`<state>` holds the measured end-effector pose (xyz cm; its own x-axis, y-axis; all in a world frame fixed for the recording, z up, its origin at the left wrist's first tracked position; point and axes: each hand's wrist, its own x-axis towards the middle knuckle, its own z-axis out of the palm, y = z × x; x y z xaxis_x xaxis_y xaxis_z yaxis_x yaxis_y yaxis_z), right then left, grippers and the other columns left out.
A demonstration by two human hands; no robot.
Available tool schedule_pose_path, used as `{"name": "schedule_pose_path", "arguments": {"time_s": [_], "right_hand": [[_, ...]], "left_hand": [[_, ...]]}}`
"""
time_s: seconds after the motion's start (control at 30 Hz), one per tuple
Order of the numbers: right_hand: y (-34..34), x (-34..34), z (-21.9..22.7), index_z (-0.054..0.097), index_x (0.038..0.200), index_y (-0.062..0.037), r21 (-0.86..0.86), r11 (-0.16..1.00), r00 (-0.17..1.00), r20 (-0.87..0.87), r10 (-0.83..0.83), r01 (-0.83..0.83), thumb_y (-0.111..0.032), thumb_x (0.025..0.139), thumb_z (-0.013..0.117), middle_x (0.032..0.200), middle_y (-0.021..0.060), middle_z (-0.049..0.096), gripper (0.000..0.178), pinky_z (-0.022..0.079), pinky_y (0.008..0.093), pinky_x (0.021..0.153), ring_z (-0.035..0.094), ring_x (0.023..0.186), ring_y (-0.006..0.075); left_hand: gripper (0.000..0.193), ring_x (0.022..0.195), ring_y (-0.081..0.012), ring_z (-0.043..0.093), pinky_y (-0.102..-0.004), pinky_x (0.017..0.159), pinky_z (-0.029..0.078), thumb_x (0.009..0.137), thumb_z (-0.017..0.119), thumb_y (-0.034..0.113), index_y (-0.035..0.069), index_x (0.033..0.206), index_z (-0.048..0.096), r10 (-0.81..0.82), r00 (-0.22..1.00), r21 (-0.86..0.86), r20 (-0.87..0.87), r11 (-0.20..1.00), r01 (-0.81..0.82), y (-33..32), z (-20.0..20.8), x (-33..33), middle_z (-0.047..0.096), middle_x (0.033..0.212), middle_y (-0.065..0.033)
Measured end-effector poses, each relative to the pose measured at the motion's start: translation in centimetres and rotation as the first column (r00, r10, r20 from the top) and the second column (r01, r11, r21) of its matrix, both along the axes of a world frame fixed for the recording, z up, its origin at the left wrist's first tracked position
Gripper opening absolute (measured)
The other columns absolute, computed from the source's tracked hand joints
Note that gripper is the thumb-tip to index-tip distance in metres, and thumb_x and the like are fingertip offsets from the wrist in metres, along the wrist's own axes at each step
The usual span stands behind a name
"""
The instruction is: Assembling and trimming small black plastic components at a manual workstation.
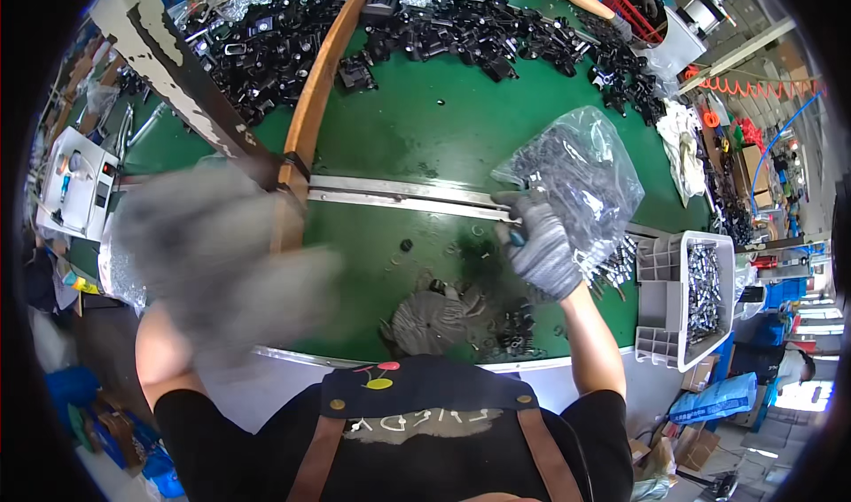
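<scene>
A clear plastic bag [596, 179] filled with small dark parts lies on a green worktable [403, 116], just beyond a worker's gloved right hand [542, 245]. The right forearm rises from the lower right, nearly upright and leaning slightly left, with the back of the hand turned up and the fingers bent forward and to the left by the end of a metal rail [399, 194]. Whether those fingers pinch a small part or touch the bag cannot be told. The left hand [222, 254], also in a grey glove, is a broad blur at the end of a raised forearm, near a curved wooden strip [310, 116]; its grasp cannot be made out. Loose metal pieces [613, 267] lie between the bag and a grey crate [660, 303] of similar pieces at right. A crumpled grey cloth item [430, 320] sits near the table's front edge. Across the far side spreads a heap of black parts [479, 37], with a co-worker's bare arm [589, 1] at upper right.
</scene>
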<state>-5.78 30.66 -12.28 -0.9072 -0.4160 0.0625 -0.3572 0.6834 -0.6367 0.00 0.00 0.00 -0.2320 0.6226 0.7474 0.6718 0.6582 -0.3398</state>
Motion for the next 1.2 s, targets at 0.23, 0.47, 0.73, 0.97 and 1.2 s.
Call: {"name": "schedule_pose_path", "arguments": {"time_s": [0.23,0.47,0.73,0.97,1.2], "right_hand": [[4.8,1.7,1.2,0.062,0.119,-0.0015,0.013,0.998,0.983,-0.175,0.061,-0.060,-0.010,0.086,0.068,0.104,0.0221,0.064,0.035,0.053,0.0425,0.078,0.065,0.088,0.0381],[11.8,6.2,0.2,0.065,0.117,-0.0031,-0.076,0.978,0.971,-0.129,-0.202,0.194,-0.004,0.081,0.071,0.107,0.0157,0.064,0.037,0.052,0.0384,0.081,0.065,0.095,0.0296],[14.4,3.2,-1.5,0.063,0.120,-0.0028,-0.022,0.965,0.962,-0.075,-0.261,0.260,-0.007,0.081,0.072,0.107,0.0188,0.065,0.039,0.054,0.0376,0.076,0.066,0.089,0.0325],[9.9,-10.2,1.2,0.061,0.118,-0.0006,0.056,0.998,0.928,-0.372,0.019,0.002,-0.006,0.089,0.063,0.106,0.0163,0.066,0.030,0.055,0.0359,0.076,0.067,0.088,0.0273],[4.8,-34.0,-1.4,0.049,0.143,-0.0175,0.341,0.898,0.946,-0.259,-0.195,0.278,-0.009,0.081,0.059,0.124,0.0247,0.059,0.063,0.050,0.0427,0.099,0.059,0.117,0.0400]], "left_hand": [[0.066,0.123,-0.0348,0.054,-0.0517,0.104,0.042,0.081,0.070,0.050,0.013,0.135,0.058,0.221,0.854,-0.035,0.471,0.972,-0.232,12.4,-6.9,-24.2,0.052,0.140,-0.0158],[0.075,0.130,-0.0362,0.051,-0.0467,0.109,0.041,0.082,0.069,0.057,0.021,0.144,0.050,0.496,0.623,-0.134,0.605,0.835,-0.534,14.2,-17.3,-40.7,0.042,0.150,-0.0188],[0.070,0.128,-0.0372,0.052,-0.0474,0.108,0.041,0.086,0.065,0.055,0.017,0.143,0.050,0.483,0.401,-0.365,0.778,0.868,-0.338,12.1,-18.7,-38.5,0.043,0.149,-0.0204],[0.066,0.125,-0.0380,0.054,-0.0460,0.103,0.044,0.088,0.062,0.055,0.007,0.132,0.057,0.474,0.548,-0.238,0.689,0.862,-0.447,8.2,-20.4,-31.1,0.056,0.134,-0.0214],[0.062,0.119,-0.0369,0.055,-0.0453,0.104,0.040,0.085,0.064,0.054,0.007,0.125,0.061,0.443,0.464,-0.210,0.767,0.857,-0.471,9.6,-18.9,-29.0,0.059,0.125,-0.0205]]}}
